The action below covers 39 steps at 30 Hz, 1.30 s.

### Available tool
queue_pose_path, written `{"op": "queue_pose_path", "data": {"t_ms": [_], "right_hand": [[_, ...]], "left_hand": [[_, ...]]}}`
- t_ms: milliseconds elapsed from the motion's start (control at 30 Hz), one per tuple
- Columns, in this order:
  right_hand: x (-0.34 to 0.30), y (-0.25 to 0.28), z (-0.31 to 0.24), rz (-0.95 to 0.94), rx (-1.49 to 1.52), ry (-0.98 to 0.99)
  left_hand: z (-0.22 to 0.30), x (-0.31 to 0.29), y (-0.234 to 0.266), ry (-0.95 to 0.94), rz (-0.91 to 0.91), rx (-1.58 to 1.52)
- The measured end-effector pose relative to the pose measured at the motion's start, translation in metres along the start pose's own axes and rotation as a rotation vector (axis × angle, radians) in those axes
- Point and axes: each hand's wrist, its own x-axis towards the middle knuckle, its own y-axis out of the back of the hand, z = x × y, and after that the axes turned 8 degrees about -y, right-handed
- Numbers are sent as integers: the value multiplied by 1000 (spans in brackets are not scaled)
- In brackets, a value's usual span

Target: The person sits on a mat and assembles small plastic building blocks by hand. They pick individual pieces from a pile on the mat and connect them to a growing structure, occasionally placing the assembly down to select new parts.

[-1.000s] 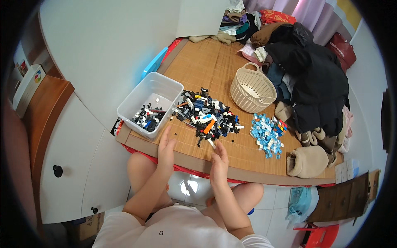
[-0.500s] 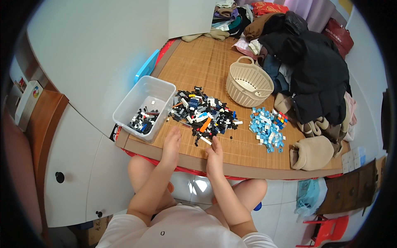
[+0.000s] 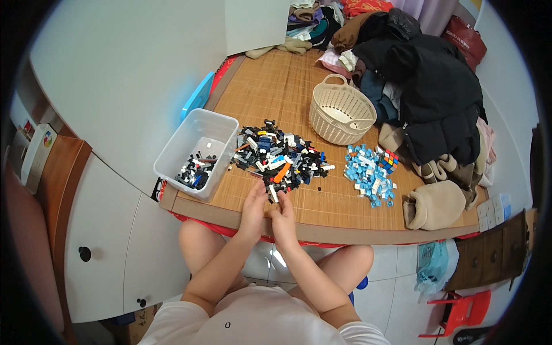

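Note:
My left hand [image 3: 253,208] and my right hand [image 3: 283,219] stand upright near the front edge of the mat, palms facing each other, with fingers stretched out. A few black and white pieces lie between their fingertips, at the near end of a heap of mixed building bricks [image 3: 270,148]. Most of the heap is black, white and grey, and an orange brick [image 3: 282,173] lies on top. To the left of my hands, a clear plastic box [image 3: 225,150] contains a small batch of bricks [image 3: 196,174].
A blue lid [image 3: 197,96] leans behind the box by the white cabinet. On the right are light-blue and white pieces [image 3: 368,174], a puzzle cube [image 3: 388,161], a beige basket [image 3: 344,118], a rolled beige cloth [image 3: 435,206] and a heap of dark clothes [image 3: 440,95].
My hands have come closer together around the heap's near end, the left moving right and the right moving left. The whole view has shifted slightly.

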Motion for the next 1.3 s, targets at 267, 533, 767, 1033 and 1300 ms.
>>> {"op": "queue_pose_path", "data": {"t_ms": [267, 533, 767, 1033, 1300], "right_hand": [[10, -1, 0, -62, 60, -82], [9, -6, 5, -46, -12, 5], [1, -13, -9, -43, 106, -65], [5, -11, -17, -35, 72, -98], [5, -11, -6, -12, 89, 17]], "left_hand": [[-14, 3, 4, -14, -29, -77], [-13, -3, -1, -7, 48, -25], [-23, -2, 4, -5, 56, -8], [-27, 2, 11, -21, 55, -33], [-10, -9, -2, 22, 105, -136]]}}
